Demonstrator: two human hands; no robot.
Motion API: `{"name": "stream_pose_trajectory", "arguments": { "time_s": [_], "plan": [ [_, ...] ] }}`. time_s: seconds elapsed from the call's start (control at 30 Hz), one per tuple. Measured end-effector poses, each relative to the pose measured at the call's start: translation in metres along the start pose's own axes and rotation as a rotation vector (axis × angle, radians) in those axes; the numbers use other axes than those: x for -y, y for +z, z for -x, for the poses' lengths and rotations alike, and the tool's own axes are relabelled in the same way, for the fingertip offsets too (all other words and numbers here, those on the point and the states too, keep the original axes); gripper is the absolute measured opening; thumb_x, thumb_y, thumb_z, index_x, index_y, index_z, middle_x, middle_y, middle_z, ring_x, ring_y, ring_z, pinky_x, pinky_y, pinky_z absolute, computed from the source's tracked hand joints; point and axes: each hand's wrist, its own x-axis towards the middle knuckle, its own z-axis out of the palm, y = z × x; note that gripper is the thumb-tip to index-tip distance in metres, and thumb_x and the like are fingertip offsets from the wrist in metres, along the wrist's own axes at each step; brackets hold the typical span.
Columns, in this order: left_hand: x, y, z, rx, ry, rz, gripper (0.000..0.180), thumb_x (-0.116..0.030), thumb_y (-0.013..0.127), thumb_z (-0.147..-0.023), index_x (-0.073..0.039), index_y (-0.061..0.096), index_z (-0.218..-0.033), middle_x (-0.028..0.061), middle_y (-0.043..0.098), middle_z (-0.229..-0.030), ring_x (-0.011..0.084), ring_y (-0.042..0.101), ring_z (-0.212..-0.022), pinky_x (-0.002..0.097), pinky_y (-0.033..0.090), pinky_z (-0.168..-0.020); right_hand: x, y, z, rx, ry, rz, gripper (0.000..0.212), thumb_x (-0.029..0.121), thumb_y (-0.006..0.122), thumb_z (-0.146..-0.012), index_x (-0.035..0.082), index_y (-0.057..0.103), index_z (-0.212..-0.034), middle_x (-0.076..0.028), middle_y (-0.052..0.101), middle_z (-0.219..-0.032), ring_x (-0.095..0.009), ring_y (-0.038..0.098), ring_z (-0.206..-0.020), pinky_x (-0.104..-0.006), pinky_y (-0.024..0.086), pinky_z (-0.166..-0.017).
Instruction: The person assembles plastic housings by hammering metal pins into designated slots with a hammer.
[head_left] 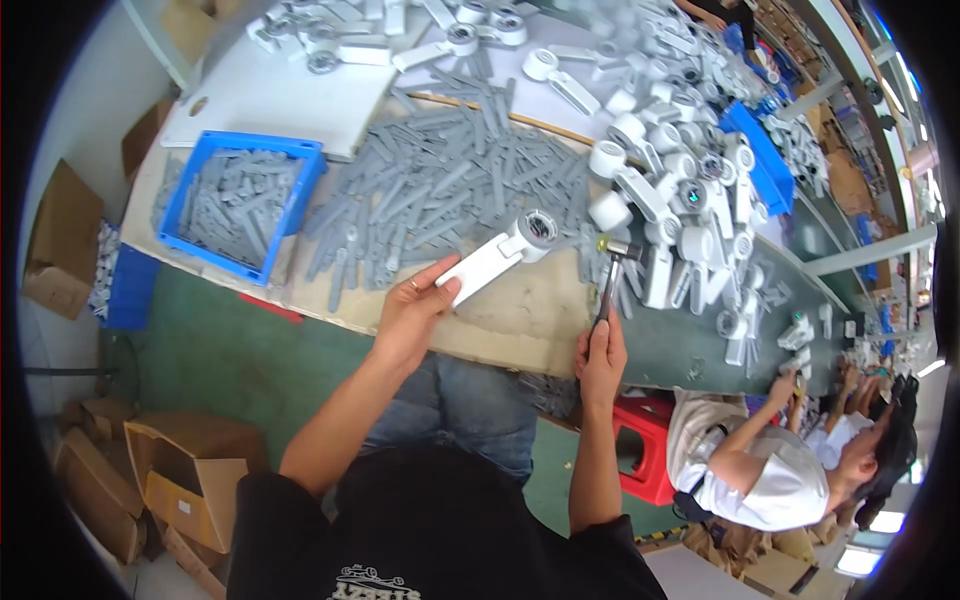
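My left hand [405, 318] is closed round the lower end of a white plastic part [484, 268] with a long flat handle and a round, dark-centred head. The part is held tilted over the table's near edge, its head pointing up and to the right. To its right, my right hand [601, 362] grips a small hammer [608, 285] by its dark handle. The hammer stands upright with its head up, one face yellowish, apart from the white part. Beyond both hands spreads a heap of flat grey plastic strips [450, 170].
A blue crate [315, 165] of grey pieces stands at the left of the table. Many similar white parts [650, 190] pile up at the back and right, near a blue bin [757, 165]. A co-worker [760, 475] sits at the right by a red stool [650, 450]. Cardboard boxes [200, 470] lie lower left.
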Motion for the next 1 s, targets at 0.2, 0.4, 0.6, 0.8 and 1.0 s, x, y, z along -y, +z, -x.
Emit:
{"name": "stream_pose_trajectory", "arguments": {
  "time_s": [0.2, 0.4, 0.6, 0.8, 1.0],
  "plan": [
    [-0.038, -0.008, 0.007, -0.025, -0.228, 0.516, 0.052, -0.018, 0.072, -0.097, -0.005, 0.053, -0.144, 0.0110, 0.065, -0.124, 0.0186, 0.064, -0.103, 0.0254, 0.050, -0.075, -0.001, 0.001, -0.001, 0.050, 0.021, -0.043, 0.045, 0.024, 0.049, -0.111, 0.007, 0.047, -0.152, 0.004, 0.047, -0.068, -0.003, 0.039, -0.054, -0.0198, 0.030, -0.047],
    [-0.048, -0.012, 0.002, -0.033, -0.270, 0.652, 0.054, -0.018, 0.071, -0.098, -0.005, 0.050, -0.146, 0.0124, 0.065, -0.125, 0.0187, 0.064, -0.108, 0.0269, 0.050, -0.076, 0.005, 0.008, 0.001, -0.019, 0.025, 0.018, 0.045, 0.026, 0.049, -0.111, 0.006, 0.049, -0.151, 0.005, 0.047, -0.067, -0.003, 0.038, -0.053, -0.0208, 0.031, -0.048],
    [-0.078, -0.010, -0.029, -0.280, 0.399, -0.158, 0.048, -0.009, 0.072, -0.096, -0.003, 0.060, -0.142, -0.0040, 0.065, -0.090, 0.0042, 0.055, -0.081, 0.0213, 0.043, -0.069, -0.012, 0.001, 0.000, -0.002, -0.030, 0.110, 0.043, 0.020, 0.049, -0.110, 0.003, 0.050, -0.149, 0.004, 0.050, -0.068, -0.003, 0.041, -0.056, -0.0214, 0.034, -0.049],
    [-0.180, -0.019, -0.135, -0.579, 0.742, -0.988, 0.043, -0.021, 0.075, -0.092, -0.009, 0.069, -0.133, -0.0015, 0.048, -0.066, 0.0076, 0.041, -0.064, 0.0260, 0.041, -0.060, 0.002, 0.000, 0.002, 0.022, -0.016, 0.144, 0.041, 0.017, 0.049, -0.109, 0.002, 0.052, -0.147, 0.003, 0.052, -0.068, -0.004, 0.043, -0.057, -0.0228, 0.037, -0.051],
    [-0.254, -0.028, -0.298, -0.704, 1.002, -1.185, 0.042, -0.028, 0.075, -0.088, -0.014, 0.073, -0.128, 0.0120, 0.063, -0.067, 0.0223, 0.059, -0.057, 0.0372, 0.050, -0.062, -0.006, -0.007, 0.012, 0.011, -0.008, 0.244, 0.042, 0.017, 0.051, -0.105, 0.000, 0.055, -0.143, 0.001, 0.058, -0.068, -0.006, 0.051, -0.059, -0.0247, 0.044, -0.055]
  ]
}}
